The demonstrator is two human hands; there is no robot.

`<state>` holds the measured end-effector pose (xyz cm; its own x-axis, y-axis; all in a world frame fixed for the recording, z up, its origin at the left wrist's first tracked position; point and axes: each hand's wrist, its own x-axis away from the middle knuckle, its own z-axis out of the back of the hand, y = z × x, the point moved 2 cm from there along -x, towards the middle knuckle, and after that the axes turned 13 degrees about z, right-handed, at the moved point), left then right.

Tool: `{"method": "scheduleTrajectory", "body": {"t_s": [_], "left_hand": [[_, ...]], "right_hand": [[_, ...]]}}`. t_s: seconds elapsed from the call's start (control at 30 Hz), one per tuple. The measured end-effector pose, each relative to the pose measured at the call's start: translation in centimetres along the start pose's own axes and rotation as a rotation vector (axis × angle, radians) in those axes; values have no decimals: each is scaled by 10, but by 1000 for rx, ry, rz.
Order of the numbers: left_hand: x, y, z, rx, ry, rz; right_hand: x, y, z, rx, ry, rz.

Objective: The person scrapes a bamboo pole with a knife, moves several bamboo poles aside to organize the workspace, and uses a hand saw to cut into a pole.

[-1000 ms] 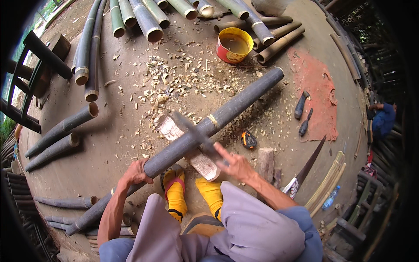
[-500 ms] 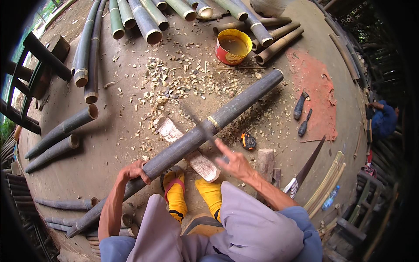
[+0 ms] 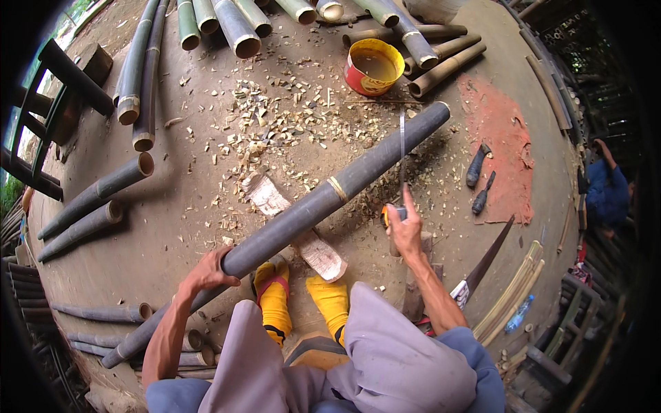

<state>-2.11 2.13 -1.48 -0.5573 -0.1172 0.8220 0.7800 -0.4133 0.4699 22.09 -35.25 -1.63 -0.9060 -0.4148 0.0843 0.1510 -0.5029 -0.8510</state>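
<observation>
Gripping from the lower left of the frame, the left hand (image 3: 210, 270) clasped the dark bamboo pole (image 3: 303, 213), which stretched past those fingers toward the upper right! Right of centre, the right hand (image 3: 405, 227) clutched a slim-bladed knife (image 3: 403, 144), blade crossing the pole's far stretch, contact impossible to tell.

Here's the brown ground (image 3: 179, 224), and a red-and-yellow bucket (image 3: 359, 80) sits right on it! Wood chips (image 3: 265, 120) litter the dirt, thick to the bucket's left and spilling around its near side. Just right of the bucket, brown bamboo tubes (image 3: 447, 69) lie flat. To the bucket's right and nearer, a red sheet (image 3: 511, 131) spreads out. Well to the near side of the bucket, there's a pale wooden block (image 3: 325, 258); well left of it, short dark tubes (image 3: 96, 193) lie side by side.
</observation>
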Motion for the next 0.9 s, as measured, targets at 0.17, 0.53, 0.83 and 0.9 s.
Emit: {"method": "scheduleTrajectory", "body": {"t_s": [0.17,0.53,0.83,0.9], "left_hand": [[38,-31,-23,-381,399,66],[42,-40,-51,-429,800,-2],[43,-34,-44,-451,772,24],[43,-36,-46,-453,758,31]], "right_hand": [[22,-12,9,-259,21,85],[-21,-3,-44,-701,-230,-327],[-24,-14,-47,-587,-92,-279],[2,-16,-60,-444,-445,-200]]}}
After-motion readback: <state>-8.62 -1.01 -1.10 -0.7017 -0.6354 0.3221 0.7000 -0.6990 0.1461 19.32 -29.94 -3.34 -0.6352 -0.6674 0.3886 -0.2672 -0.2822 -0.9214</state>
